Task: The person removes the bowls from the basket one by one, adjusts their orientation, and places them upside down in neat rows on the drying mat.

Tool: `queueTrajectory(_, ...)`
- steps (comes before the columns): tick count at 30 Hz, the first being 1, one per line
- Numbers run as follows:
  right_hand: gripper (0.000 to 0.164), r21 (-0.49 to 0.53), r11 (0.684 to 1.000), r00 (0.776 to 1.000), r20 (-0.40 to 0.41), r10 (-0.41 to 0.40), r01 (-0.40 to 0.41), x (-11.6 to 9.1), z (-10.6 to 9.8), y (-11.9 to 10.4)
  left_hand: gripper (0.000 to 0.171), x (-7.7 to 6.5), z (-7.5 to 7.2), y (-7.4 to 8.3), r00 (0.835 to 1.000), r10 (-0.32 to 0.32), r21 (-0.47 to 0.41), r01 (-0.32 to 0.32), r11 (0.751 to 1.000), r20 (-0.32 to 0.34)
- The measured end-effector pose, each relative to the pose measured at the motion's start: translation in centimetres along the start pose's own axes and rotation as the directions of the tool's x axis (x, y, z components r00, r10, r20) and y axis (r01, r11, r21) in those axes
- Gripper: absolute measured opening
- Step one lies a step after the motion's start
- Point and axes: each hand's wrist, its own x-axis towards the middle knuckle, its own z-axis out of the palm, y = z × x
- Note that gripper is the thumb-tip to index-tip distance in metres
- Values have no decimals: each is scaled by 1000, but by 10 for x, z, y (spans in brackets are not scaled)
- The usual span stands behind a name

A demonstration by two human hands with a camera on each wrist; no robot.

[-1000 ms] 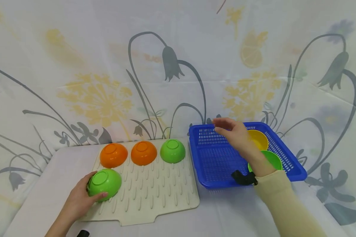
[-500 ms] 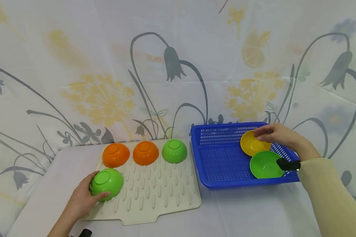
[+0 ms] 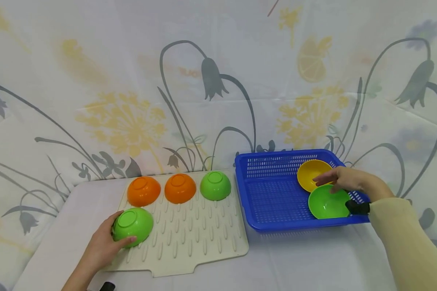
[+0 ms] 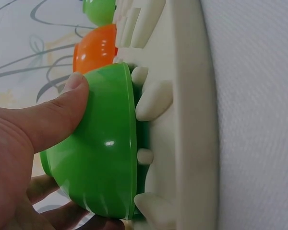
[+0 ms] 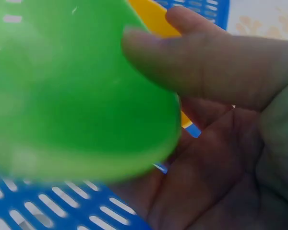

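Note:
My left hand grips an upside-down green bowl on the cream drying mat. In the left wrist view its thumb lies along the bowl's wall, with fingers round the far side. My right hand reaches over the blue basket. Its thumb overlaps the near edge of an upright green bowl, while its extended fingers reach over a yellow bowl. In the right wrist view the thumb lies over the green bowl's inside, other fingers partly hidden behind it; firm contact is unclear.
Along the mat's back edge sit two upside-down orange bowls and another green one. The basket stands against the mat's right side. A patterned cloth hangs behind the white-covered table.
My right hand moves right from above the basket's middle to the yellow bowl, then lowers toward the upright green bowl. The left hand stays on its bowl. The view shifts slightly.

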Motion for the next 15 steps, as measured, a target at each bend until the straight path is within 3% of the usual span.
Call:
queueTrajectory(9,50,-31,999,1000,-11,7,-7,-1,1,-2,105,1,0,1,1000,-2,2,2,1000,-5)
queueTrajectory(15,47,-53,998,997,-76,23,-27,-5,1,-5,105,1,0,-1,1000,-13,14,13,1000,3)
